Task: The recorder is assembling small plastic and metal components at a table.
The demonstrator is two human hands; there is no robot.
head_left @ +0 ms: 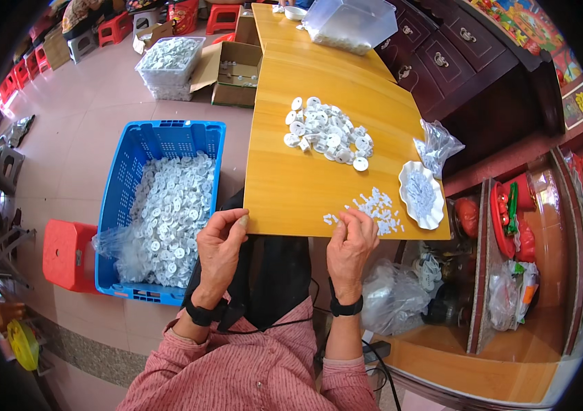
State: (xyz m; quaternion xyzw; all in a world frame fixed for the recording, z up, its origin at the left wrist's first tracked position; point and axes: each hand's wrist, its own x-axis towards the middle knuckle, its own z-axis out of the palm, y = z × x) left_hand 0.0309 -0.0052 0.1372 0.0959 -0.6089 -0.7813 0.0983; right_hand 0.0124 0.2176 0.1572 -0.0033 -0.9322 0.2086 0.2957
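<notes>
My left hand (221, 255) is at the near left corner of the yellow wooden tabletop (277, 185), its thumb and forefinger drawn together. Whatever may be between those fingertips is too small to make out. At the table's front edge, my right hand (350, 252) has its fingers pinched beside a scatter of small white plastic pieces (382, 207). Its fingertips hide anything they hold. Farther back on the table lies a heap of round white plastic parts (329, 130). A white scalloped dish (405, 179) to the right contains more tiny pale pieces.
Left of the table stands a blue plastic crate (107, 236) full of round white parts, beside a red stool (68, 255). Behind are a filled clear tub (168, 65) and a cardboard box (233, 94). A clear bin (349, 24) sits at the table's far end; shelves (480, 274) stand right.
</notes>
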